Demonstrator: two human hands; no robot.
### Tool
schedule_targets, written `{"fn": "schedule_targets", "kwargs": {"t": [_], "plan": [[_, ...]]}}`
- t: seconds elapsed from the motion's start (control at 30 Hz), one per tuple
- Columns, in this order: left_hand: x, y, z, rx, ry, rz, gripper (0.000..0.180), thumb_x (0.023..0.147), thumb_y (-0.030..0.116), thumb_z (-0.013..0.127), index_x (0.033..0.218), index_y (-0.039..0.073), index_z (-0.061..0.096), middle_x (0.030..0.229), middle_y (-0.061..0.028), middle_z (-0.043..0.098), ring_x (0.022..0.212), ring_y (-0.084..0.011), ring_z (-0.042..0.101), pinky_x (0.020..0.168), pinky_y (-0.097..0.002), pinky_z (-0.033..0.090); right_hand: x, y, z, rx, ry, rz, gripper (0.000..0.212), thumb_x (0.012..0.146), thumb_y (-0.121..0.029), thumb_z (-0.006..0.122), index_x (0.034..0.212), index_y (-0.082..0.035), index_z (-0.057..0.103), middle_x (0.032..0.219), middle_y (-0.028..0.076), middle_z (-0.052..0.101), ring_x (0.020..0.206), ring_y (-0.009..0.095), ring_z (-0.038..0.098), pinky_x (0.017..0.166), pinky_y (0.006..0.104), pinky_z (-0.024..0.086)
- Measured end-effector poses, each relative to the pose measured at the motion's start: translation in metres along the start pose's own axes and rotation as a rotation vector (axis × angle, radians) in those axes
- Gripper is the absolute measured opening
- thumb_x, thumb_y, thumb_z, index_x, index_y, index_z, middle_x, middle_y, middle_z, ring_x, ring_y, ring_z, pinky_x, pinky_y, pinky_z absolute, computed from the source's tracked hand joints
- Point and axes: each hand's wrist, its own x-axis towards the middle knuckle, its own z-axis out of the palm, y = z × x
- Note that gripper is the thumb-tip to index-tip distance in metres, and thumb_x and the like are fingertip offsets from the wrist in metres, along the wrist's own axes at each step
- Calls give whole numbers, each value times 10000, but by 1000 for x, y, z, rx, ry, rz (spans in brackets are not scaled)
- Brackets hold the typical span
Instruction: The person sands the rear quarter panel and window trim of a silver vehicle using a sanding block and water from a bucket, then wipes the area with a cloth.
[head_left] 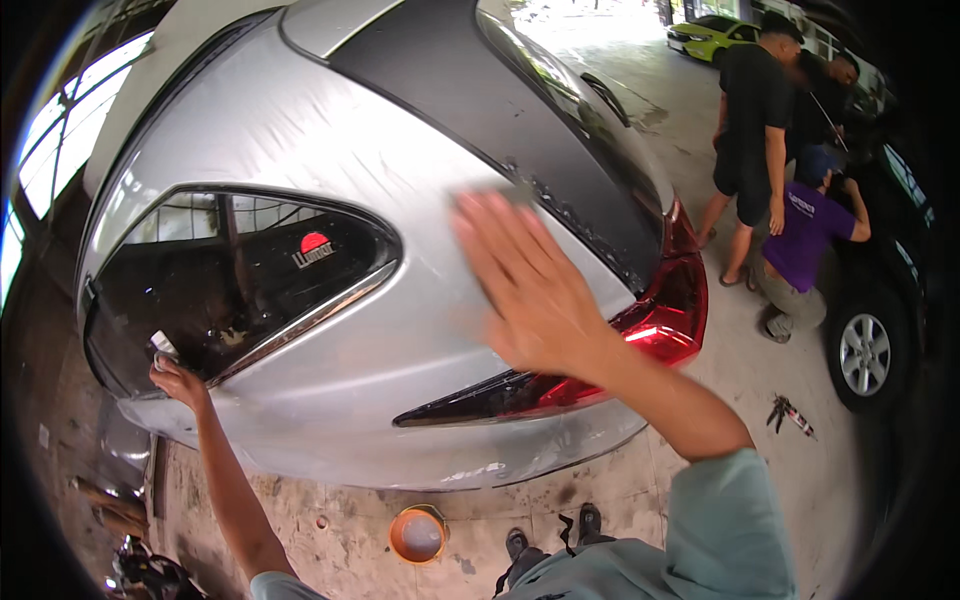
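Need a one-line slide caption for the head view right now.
Right hand pressed flat on a silver car's rear panel; left hand at the quarter window edge.

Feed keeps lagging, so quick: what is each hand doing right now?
Left hand: closed on a small white object, by the dark rear side window.
Right hand: open, flat on the silver car body, pressing a grey pad.

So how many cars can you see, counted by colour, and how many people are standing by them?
Silver car: 1
Black car: 1
Green car: 1
Other people by the black car: 3 (one standing in black, one crouching in purple, one behind, partly hidden)
Total: 3 cars and 3 people, 6 in all.
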Motion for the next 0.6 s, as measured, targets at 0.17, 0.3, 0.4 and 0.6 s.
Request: {"fn": "schedule_targets", "kwargs": {"t": [0.17,0.3,0.4,0.6], "plan": [[-2,57,-53,-441,-138,-444,516,944,466,507,1152,-5,481,1029,-166,572,894,-259,579,774,-384,469,-32,9,-5,45,-46,-7,754,764,-254,494,1407,102,320,1503,218,291,1421,338,234,1170,441,130],[-30,128,-106,-803,-458,-733,410,918,403,569,1126,52,527,1029,-109,602,834,-193,607,673,-319,515,94,-6,19,185,326,-165,618,802,-197,533,1310,139,425,1422,281,375,1342,380,361,1141,444,253],[-66,173,-156,-1015,-636,-1094,343,911,361,576,1092,69,558,1021,-94,621,845,-222,621,699,-340,528,97,-62,33,491,429,-308,614,799,-211,536,1308,117,432,1328,294,472,1202,405,504,1001,434,436],[-185,187,-264,-904,-867,-1366,451,898,389,569,1189,44,550,1092,-99,604,962,-239,599,807,-389,513,-115,-166,101,1402,-626,657,356,964,-331,412,1150,-75,574,841,175,603,833,261,618,710,366,523]]}}
